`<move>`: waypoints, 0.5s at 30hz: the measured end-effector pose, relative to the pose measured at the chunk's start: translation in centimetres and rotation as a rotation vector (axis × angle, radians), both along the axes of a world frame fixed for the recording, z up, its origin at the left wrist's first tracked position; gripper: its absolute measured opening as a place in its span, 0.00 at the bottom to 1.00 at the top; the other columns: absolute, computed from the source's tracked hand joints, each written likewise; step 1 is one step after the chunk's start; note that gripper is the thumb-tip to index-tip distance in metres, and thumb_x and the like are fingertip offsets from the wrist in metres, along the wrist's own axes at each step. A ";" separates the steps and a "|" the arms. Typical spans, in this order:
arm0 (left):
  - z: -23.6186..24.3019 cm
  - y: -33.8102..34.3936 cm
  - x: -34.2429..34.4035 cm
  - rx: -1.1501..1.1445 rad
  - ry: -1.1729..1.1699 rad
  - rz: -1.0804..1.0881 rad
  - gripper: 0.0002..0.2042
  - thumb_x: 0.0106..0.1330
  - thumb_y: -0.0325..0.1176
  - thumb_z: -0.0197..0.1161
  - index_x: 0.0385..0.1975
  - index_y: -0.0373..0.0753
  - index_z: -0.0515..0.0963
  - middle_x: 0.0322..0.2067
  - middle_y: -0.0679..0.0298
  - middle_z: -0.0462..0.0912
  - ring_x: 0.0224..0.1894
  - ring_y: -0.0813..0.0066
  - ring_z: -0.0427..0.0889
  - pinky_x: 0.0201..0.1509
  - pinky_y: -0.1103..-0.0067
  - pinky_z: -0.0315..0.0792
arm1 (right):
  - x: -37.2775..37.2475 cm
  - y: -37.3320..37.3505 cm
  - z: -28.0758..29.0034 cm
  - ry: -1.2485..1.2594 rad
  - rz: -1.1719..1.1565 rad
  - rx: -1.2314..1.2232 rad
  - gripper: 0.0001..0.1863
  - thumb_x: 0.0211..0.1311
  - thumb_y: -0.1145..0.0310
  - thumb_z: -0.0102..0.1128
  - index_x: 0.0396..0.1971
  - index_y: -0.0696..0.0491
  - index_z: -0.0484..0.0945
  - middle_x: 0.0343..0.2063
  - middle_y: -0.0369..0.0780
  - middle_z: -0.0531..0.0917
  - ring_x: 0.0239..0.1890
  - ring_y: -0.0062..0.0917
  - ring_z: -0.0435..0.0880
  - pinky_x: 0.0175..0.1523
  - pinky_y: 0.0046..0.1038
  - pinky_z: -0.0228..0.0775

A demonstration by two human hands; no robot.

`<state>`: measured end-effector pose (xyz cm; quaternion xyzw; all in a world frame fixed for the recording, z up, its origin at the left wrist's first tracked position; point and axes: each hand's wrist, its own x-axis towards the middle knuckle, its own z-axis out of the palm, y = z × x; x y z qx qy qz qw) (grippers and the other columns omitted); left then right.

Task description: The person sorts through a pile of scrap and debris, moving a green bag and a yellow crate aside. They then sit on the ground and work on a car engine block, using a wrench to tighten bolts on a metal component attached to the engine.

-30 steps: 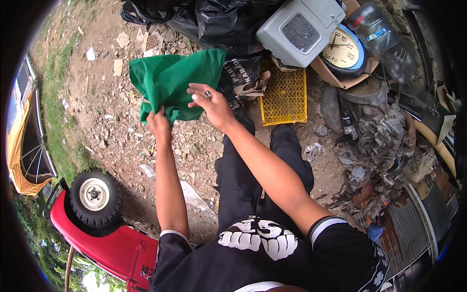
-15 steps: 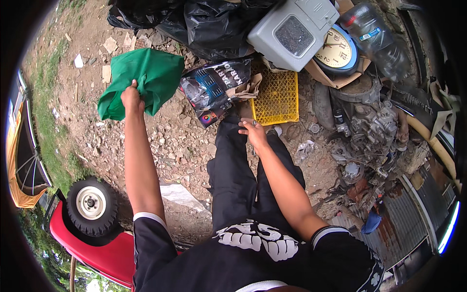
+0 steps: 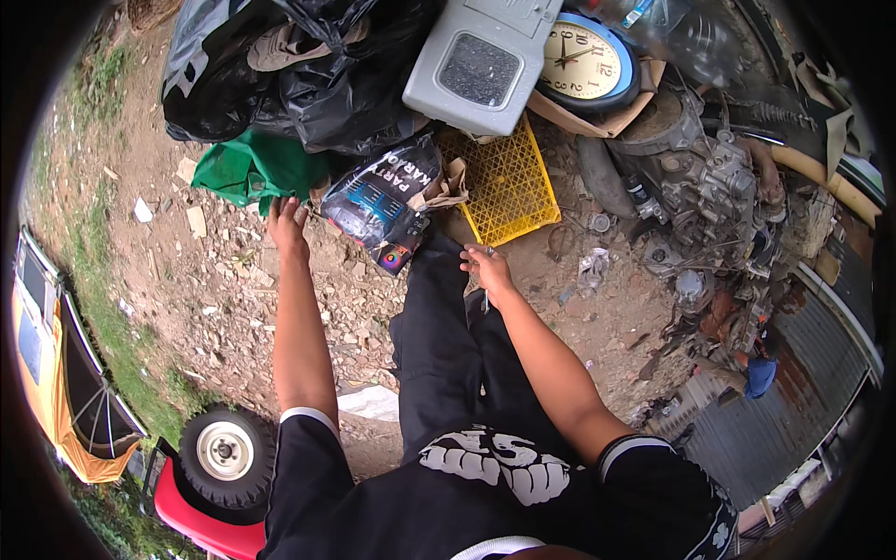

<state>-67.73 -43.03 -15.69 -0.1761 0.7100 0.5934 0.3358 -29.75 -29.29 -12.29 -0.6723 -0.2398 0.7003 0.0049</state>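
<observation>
A crumpled green cloth bag (image 3: 257,171) rests on the ground at the far left, against black plastic bags (image 3: 345,98). My left hand (image 3: 287,229) is at its near edge, fingers spread and no longer gripping it. In front of my legs, my right hand (image 3: 487,273) is curled, with a thin, shiny bit showing below the fingers; what it is I cannot make out. Between the green bag and a yellow plastic crate (image 3: 511,191) lies a black printed package (image 3: 373,201). A torn piece of brown cardboard (image 3: 442,189) touches the package.
A grey plastic case (image 3: 478,70) with a dark window leans over the crate. Beside it sit a round blue-rimmed clock (image 3: 588,61) and greasy engine parts (image 3: 700,173). A spare wheel (image 3: 226,451) is at lower left. Another person (image 3: 758,373) is far right.
My left hand has set the green bag down against the black bags and let go, drawing back slightly. The view has shifted; my right hand keeps its curled pose.
</observation>
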 end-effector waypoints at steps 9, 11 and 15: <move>1.0 0.2 21.1 -0.131 -0.143 -0.541 0.27 0.69 0.29 0.65 0.67 0.33 0.67 0.55 0.60 0.81 0.51 0.75 0.79 0.50 0.79 0.75 | 5.2 1.1 1.7 0.121 -0.293 0.089 0.11 0.72 0.72 0.55 0.48 0.62 0.79 0.43 0.41 0.83 0.44 0.26 0.85 0.44 0.27 0.85; -0.2 -2.1 24.5 -0.125 -0.150 -0.699 0.23 0.69 0.30 0.65 0.62 0.32 0.74 0.56 0.59 0.81 0.57 0.73 0.79 0.59 0.77 0.73 | 7.5 0.2 1.0 0.118 -0.306 0.076 0.11 0.71 0.71 0.57 0.48 0.60 0.79 0.42 0.41 0.84 0.40 0.25 0.86 0.40 0.25 0.82; -4.0 -7.0 26.8 -0.270 -0.106 -0.597 0.21 0.67 0.32 0.67 0.59 0.35 0.77 0.44 0.64 0.85 0.38 0.80 0.81 0.34 0.82 0.71 | 12.7 -2.4 -1.9 0.050 -0.265 0.003 0.12 0.70 0.64 0.60 0.48 0.51 0.80 0.39 0.36 0.86 0.31 0.19 0.87 0.27 0.21 0.65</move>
